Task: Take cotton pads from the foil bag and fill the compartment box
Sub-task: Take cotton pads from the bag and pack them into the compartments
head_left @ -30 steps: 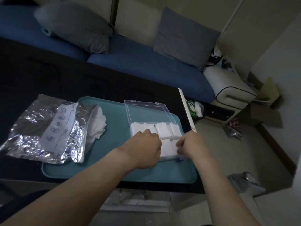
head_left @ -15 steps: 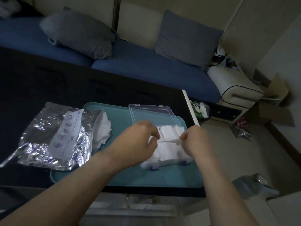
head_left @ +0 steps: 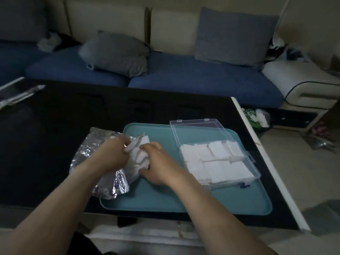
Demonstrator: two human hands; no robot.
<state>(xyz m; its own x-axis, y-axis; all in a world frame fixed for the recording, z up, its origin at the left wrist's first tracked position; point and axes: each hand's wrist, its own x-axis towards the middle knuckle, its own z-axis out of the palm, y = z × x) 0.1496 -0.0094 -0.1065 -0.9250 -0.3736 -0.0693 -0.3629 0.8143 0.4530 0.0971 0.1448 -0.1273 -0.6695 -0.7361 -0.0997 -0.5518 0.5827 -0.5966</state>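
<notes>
Restocking step under way, head view: left hand (head_left: 112, 155) and right hand (head_left: 156, 165) both gripping cotton pads (head_left: 137, 155) at foil bag (head_left: 95, 153) mouth, tray's left edge. Next: carrying pads rightward into compartment box (head_left: 217, 161).

both hands (head_left: 114, 153) moved from compartment box (head_left: 219, 162) to foil bag (head_left: 92, 150) pads (head_left: 136, 157)

1. A tray (head_left: 184, 203) sits on a table (head_left: 55, 144).
2. A foil bag (head_left: 95, 155) overlaps the tray's left edge.
3. The compartment box (head_left: 257, 173), holding cotton pads (head_left: 217, 162), sits on the tray's right side.
</notes>
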